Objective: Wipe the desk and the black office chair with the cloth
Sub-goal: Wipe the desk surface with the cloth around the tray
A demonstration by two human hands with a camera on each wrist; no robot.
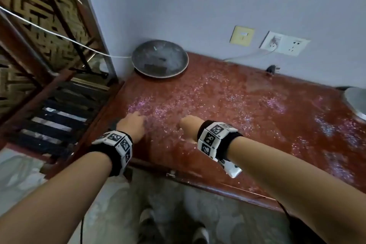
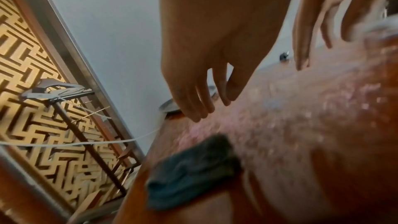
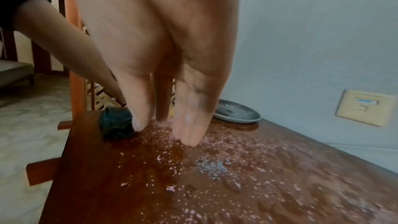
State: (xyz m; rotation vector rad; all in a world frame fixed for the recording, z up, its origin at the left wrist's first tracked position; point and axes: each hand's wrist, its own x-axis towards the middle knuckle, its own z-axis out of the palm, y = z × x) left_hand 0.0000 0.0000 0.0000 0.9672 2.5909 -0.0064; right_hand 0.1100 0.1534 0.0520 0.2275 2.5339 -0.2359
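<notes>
so you're at the very start of the desk step: the dark cloth point(image 2: 191, 173) lies crumpled on the red-brown desk point(image 1: 247, 109) near its left edge, and nobody holds it yet. pink and blue crumbs point(image 3: 211, 166) are scattered over most of the top, so the wiping looks hardly begun, and the black office chair is not in view. your left hand point(image 1: 133, 125) hangs over the desk just beyond the cloth, fingers straight, close together and pointing down, holding nothing. your right hand point(image 1: 190, 125) hangs just beside it, apart from the cloth, fingers straight and nearly pressed together, tips close to the crumbs; whether they touch the wood i cannot tell. next, i'd judge, you need to bring the left hand back to the cloth, grip it, and sweep from the corner outward, minding the grey dish point(image 1: 160, 58) by the wall so crumbs don't get pushed under it.
</notes>
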